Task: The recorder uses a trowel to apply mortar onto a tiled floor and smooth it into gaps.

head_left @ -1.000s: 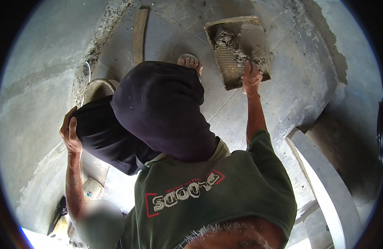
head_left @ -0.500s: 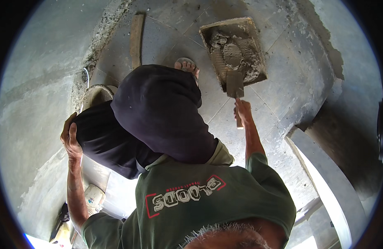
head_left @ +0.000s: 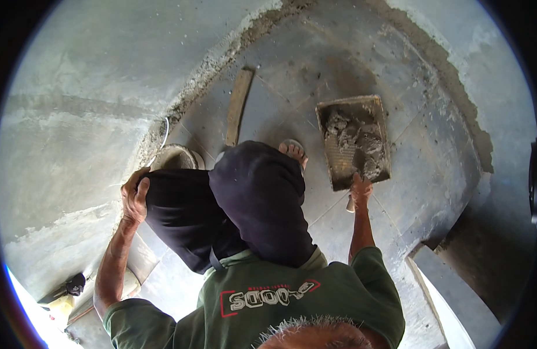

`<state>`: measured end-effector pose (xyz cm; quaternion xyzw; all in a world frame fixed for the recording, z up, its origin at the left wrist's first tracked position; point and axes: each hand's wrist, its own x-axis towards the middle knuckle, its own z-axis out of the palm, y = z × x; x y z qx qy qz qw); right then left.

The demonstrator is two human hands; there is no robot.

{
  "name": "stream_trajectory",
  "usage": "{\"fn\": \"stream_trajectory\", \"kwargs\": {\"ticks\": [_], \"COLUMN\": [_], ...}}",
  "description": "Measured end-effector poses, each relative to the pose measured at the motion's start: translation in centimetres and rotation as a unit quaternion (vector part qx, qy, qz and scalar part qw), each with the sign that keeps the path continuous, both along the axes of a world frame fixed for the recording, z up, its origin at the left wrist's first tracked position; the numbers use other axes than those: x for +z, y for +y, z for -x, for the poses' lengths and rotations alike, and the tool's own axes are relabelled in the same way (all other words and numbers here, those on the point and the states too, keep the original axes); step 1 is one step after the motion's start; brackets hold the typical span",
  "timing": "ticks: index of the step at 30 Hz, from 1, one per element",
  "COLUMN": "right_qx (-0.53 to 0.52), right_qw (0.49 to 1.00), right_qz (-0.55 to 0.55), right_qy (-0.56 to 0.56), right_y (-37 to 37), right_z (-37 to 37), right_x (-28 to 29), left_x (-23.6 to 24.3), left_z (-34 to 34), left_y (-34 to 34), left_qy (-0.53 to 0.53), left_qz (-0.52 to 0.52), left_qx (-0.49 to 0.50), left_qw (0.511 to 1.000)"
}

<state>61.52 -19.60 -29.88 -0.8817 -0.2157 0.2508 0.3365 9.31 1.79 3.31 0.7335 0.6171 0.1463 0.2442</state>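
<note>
My right hand (head_left: 361,188) is closed round the handle of a trowel (head_left: 350,205). The trowel's blade reaches into the near end of a shallow rectangular tray (head_left: 351,100), where it is hard to make out against the mortar. Wet grey mortar (head_left: 370,143) lies in lumps there, mostly along the middle and right side. Ribbed bottom shows bare at the tray's left. Against the outer side of my bent left knee (head_left: 175,189) rests my left hand (head_left: 134,196), fingers extended and holding nothing.
A mortar-stained bucket (head_left: 178,158) stands beyond my left knee, by the rough wall base. A wooden strip (head_left: 239,107) lies on the tiled floor (head_left: 297,75). My foot (head_left: 294,152) is left of the tray. A pale curved ledge (head_left: 454,291) stands at the lower right.
The view has shifted, so the scene sits lower and mostly farther right. My right hand has moved up to the tray's near edge, carrying the trowel blade into the mortar. My left hand stays at the knee.
</note>
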Motion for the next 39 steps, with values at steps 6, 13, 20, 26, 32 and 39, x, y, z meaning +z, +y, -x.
{"fn": "stream_trajectory", "kwargs": {"ticks": [6, 13, 20, 26, 32, 39], "right_qx": [-0.056, -0.016, 0.056, -0.122, -0.315, 0.195], "right_qw": [0.986, 0.765, 0.541, 0.737, 0.869, 0.902], "right_qz": [-0.103, -0.347, -0.471, -0.543, -0.362, -0.377], "right_qy": [0.12, 0.542, 0.695, 0.384, -0.118, -0.082], "right_y": [7.9, 21.4, 28.6, 25.7, 34.6, 53.3], "right_z": [-0.8, 0.1, -2.4, -9.5, -4.5, 17.2], "right_x": [5.7, 8.3, 6.0, 8.3, 5.2, 5.9], "left_x": [0.3, 0.3, 0.5, -0.2, -0.6, -0.5], "left_z": [-0.2, -0.6, -0.7, 0.1, -0.2, -2.0], "left_y": [-0.1, 0.4, 1.0, 1.5, 2.5, 3.3], "left_qy": [0.002, 0.004, 0.005, 0.005, 0.008, 0.01], "left_qz": [-0.02, -0.005, 0.022, 0.018, 0.027, 0.046], "left_qx": [-0.013, -0.008, -0.007, -0.005, 0.002, 0.014], "left_qw": [1.0, 1.0, 1.0, 1.0, 1.0, 0.999]}}
